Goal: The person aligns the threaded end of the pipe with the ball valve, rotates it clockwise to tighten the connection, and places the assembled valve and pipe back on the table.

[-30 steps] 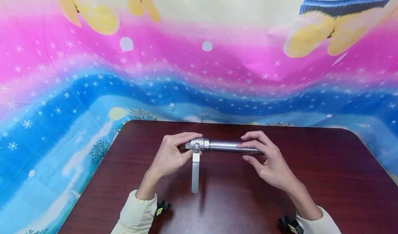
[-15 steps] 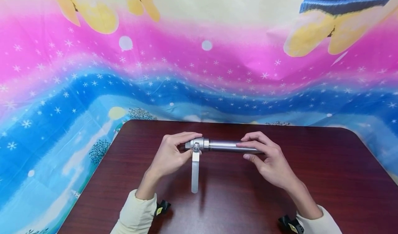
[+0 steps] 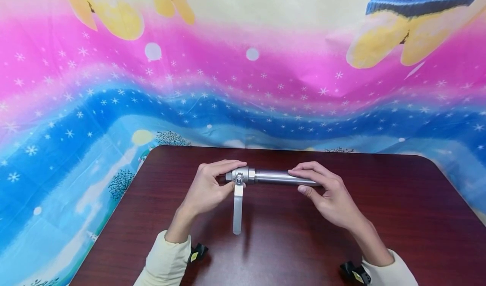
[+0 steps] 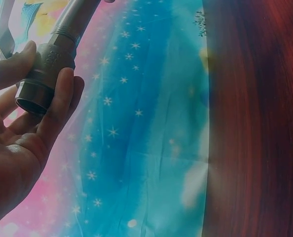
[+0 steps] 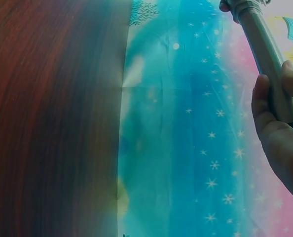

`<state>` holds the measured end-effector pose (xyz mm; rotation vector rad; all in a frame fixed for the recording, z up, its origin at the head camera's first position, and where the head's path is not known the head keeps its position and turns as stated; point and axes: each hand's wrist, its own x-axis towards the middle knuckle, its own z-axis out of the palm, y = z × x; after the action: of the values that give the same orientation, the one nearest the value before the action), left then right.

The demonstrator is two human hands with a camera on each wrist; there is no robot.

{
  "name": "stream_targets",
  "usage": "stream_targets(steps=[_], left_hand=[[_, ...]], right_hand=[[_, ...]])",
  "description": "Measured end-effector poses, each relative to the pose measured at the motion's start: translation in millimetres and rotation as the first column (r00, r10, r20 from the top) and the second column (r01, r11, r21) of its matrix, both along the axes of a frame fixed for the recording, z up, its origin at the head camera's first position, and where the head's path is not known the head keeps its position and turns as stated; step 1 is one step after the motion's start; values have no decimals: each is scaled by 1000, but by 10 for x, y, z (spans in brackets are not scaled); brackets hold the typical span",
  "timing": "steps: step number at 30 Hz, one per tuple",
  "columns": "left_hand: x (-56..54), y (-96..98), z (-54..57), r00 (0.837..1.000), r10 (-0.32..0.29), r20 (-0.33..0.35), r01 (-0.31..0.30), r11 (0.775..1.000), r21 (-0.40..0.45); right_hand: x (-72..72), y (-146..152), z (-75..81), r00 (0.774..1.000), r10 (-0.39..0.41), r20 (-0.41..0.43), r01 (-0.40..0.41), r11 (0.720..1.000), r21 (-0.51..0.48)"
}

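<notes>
My left hand (image 3: 206,191) grips a silver ball valve (image 3: 240,175), thumb on the near side and fingers over the far side. The valve's flat lever handle (image 3: 238,210) points toward me. In the left wrist view the open threaded end of the valve (image 4: 34,96) faces the camera. A smooth metal pipe (image 3: 277,177) runs out of the valve's right end, with some thread showing at the joint (image 4: 65,35). My right hand (image 3: 334,197) holds the pipe's far right part between thumb and fingers. Valve and pipe are held level above the table.
A dark red-brown wooden table (image 3: 288,244) with rounded far corners lies beneath the hands. Behind it hangs a printed backdrop (image 3: 243,87) in pink and blue with snowflakes. Black wrist devices (image 3: 198,253) are worn at both cuffs.
My right hand's fingers have shifted slightly on the pipe, the index finger coming down close to the others. The left hand and the valve stay nearly where they were.
</notes>
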<state>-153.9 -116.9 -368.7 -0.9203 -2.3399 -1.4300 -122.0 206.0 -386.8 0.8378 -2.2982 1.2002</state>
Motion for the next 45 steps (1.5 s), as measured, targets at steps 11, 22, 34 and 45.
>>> stream_targets(steps=[11, 22, 34, 45], left_hand=[[-2, 6, 3, 1000, -2, -5, 2, 1000, 2], [11, -3, 2, 1000, 1, -8, -1, 1000, -1], [13, -15, 15, 1000, -2, -9, 2, 1000, 2], [18, -20, 26, 1000, -10, -8, 10, 1000, 7]], right_hand=[[13, -30, 8, 1000, 2, 23, -2, 1000, 25], [29, -31, -7, 1000, 14, -14, -14, 1000, -6], [11, -4, -8, 1000, 9, -25, -8, 1000, 15], [22, -7, -2, 1000, 10, 4, -10, 1000, 16]])
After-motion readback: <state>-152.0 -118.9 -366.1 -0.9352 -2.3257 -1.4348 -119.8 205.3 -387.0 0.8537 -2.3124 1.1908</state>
